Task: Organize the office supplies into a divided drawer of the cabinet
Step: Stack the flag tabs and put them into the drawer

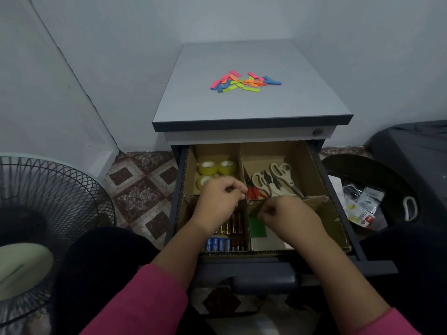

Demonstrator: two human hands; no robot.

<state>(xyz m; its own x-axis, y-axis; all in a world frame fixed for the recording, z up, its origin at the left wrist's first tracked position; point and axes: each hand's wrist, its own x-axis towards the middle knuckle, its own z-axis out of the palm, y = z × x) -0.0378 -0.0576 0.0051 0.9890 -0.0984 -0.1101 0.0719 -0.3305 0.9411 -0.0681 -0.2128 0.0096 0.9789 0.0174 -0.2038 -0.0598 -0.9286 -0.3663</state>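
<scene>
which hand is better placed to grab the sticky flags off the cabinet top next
Either, marginally the left. Both hands sit over the drawer's cardboard divider; the left hand lies slightly nearer the sticky flags. The right hand looks busier pinching at the divider.

drawer [314, 170] open, four cardboard compartments | left hand [219, 201], right hand [287, 216] curled above dividers | sticky flags [244, 82] on cabinet top [302, 93], 12 o'clock

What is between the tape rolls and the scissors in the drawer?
A cardboard divider wall stands between the tape rolls and the scissors, seen from the head camera.
</scene>
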